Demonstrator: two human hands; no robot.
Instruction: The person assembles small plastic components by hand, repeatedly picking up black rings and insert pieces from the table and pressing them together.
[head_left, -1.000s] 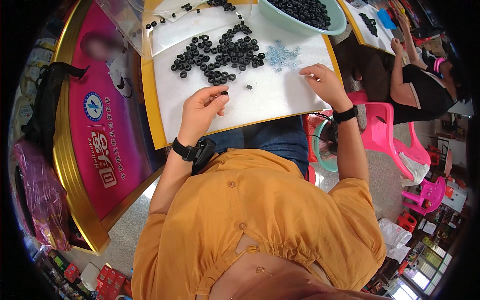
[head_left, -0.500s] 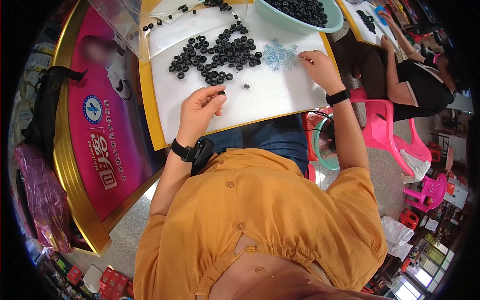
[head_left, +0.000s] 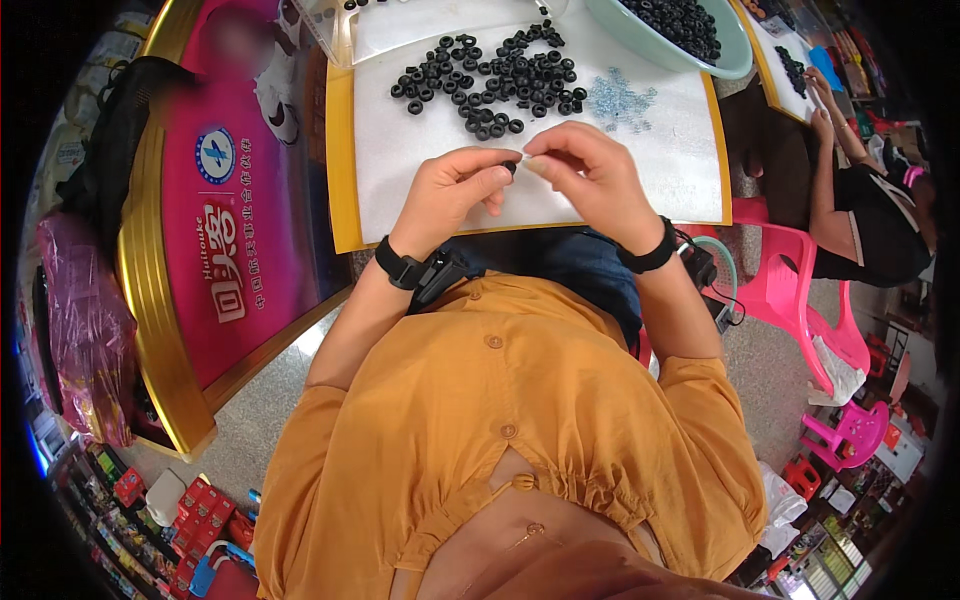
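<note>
- The left hand (head_left: 455, 192) pinches one small black ring (head_left: 511, 167) between thumb and forefinger, the other fingers curled in beneath.
- The right hand (head_left: 590, 175) faces it from the other side, thumb and forefinger drawn in close to the ring; those tips are too small to read, so I cannot tell whether they grip a tiny part or are slightly parted.
- Both hands are above the near part of the white work surface (head_left: 670, 180), fingertips nearly meeting.
- The wrists, each in a black band, are bent inward; both forearms slant up and in from bent elbows near the torso.
- Just beyond the fingers lies a loose spread of black rings (head_left: 537, 110).
- To its right is a scatter of small pale-blue clear pieces (head_left: 618, 100).
- Farther out, a pale green bowl (head_left: 735, 60) of black rings stands at the far right, and a clear plastic tray (head_left: 345, 50) at the far left.
- Well off to the right, a co-worker (head_left: 865, 225) in black sits at another table.
</note>
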